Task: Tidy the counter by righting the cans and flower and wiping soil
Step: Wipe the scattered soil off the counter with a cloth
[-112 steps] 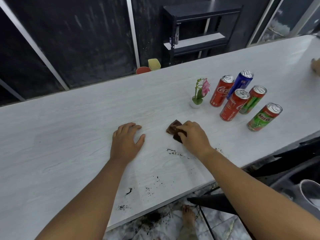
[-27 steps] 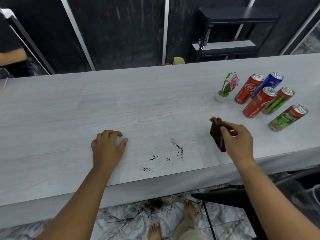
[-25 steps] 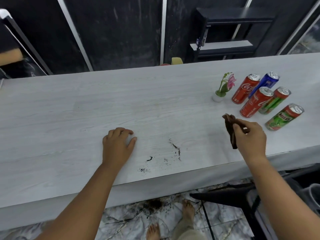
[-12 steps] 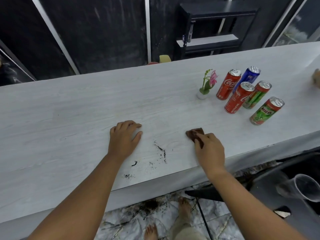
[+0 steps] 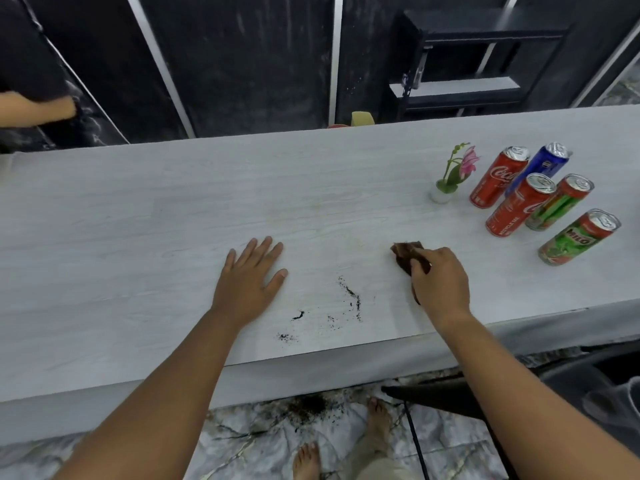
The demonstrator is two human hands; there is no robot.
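My right hand (image 5: 439,278) grips a dark brown cloth (image 5: 406,253) and presses it on the white counter (image 5: 173,209), just right of a streak of dark soil (image 5: 349,296). More soil specks (image 5: 291,327) lie near the front edge. My left hand (image 5: 251,275) rests flat on the counter with straight fingers, left of the soil. At the right stand several upright cans: two red cola cans (image 5: 498,178), a blue can (image 5: 549,162), a red-green can (image 5: 559,202) and a Milo can (image 5: 580,237). A small pink flower in a white pot (image 5: 450,178) stands upright beside them.
Spilled soil (image 5: 308,407) lies on the marble floor below the counter's front edge, by my bare feet (image 5: 377,420). A black chair (image 5: 450,393) stands at the lower right. Another person's arm (image 5: 34,107) shows at the far left. A black shelf (image 5: 478,60) stands behind the counter.
My right hand had lifted the cloth off the counter, then brought it back down to the right of the soil streak. My left hand has stayed flat on the counter.
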